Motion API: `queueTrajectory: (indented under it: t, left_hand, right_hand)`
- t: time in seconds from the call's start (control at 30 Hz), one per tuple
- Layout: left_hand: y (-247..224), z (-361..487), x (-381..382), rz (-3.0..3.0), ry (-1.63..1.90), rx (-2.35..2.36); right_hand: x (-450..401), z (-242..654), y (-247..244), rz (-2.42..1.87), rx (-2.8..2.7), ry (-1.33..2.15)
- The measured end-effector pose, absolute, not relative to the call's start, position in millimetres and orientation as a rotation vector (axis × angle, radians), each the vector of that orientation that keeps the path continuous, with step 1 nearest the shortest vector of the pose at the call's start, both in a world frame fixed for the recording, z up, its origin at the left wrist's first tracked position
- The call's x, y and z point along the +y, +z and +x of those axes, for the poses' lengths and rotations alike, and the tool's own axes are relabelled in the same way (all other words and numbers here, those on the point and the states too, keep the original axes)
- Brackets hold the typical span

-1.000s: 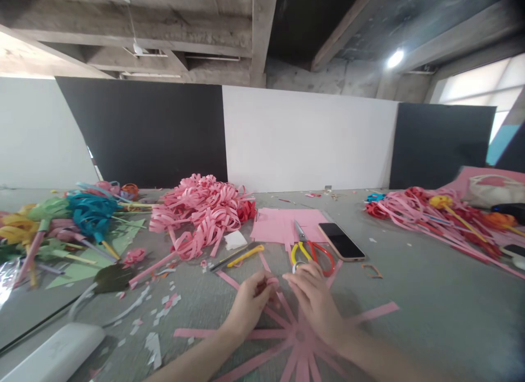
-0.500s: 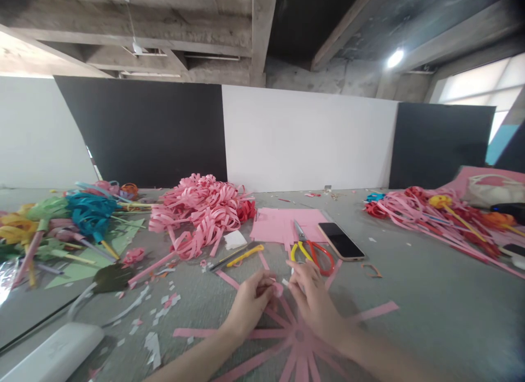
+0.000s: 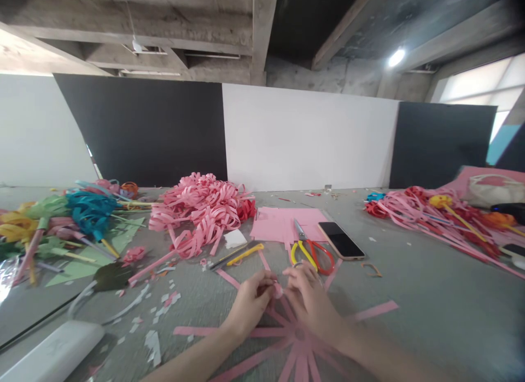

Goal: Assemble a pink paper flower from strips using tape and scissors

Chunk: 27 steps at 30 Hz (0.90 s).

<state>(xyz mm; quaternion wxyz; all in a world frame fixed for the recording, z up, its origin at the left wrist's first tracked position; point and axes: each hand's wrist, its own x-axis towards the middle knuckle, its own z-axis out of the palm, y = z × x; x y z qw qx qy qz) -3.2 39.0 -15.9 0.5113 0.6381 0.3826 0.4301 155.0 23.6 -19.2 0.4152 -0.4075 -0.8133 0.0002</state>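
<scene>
Pinched between the thumb and fingers of my left hand (image 3: 251,301) is a small rounded pink paper piece (image 3: 278,290). My right hand (image 3: 312,297) is just to its right, its fingers curled with the tips drawn together close to the pink piece. Whatever those fingertips hold is too small to make out. Below both hands, pink paper strips (image 3: 301,360) spread out like a star from a round centre on the grey table; my right hand and forearm cover part of them. Scissors (image 3: 301,242) with yellow and red handles lie just beyond my right hand.
Pink paper sheets (image 3: 266,224) lie ahead, beside a phone (image 3: 341,241). A yellow cutter (image 3: 245,255) is left of them. A heap of pink curled paper (image 3: 205,207) and colourful paper flowers (image 3: 90,212) fill the left. A white device (image 3: 55,352) sits front left.
The fingertips of my right hand have shifted slightly and sit nearer the pink piece. A small white bit seen at them before no longer shows. My left hand keeps its place.
</scene>
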Motion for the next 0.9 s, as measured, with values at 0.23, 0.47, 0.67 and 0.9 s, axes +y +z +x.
queueTrajectory:
  t: [0.23, 0.47, 0.67, 0.9]
  left_hand:
    - [-15.3, -3.2, 39.2, 1.563, 1.036, 0.905]
    - [-16.8, -3.9, 40.0, 1.578, 1.029, 0.906]
    - [-14.6, -4.3, 37.9, 1.617, 1.01, 0.924]
    - [-14.4, -4.4, 36.2, 1.682, 1.025, 0.976]
  right_hand:
    - [23.0, 154.8, -19.6, -1.033, -2.082, 0.008]
    - [23.8, 154.3, -19.8, -1.042, -2.08, -0.002]
    - [23.1, 154.0, -19.1, -1.054, -2.076, 0.005]
    - [22.9, 154.1, -19.1, -1.051, -2.05, -0.029]
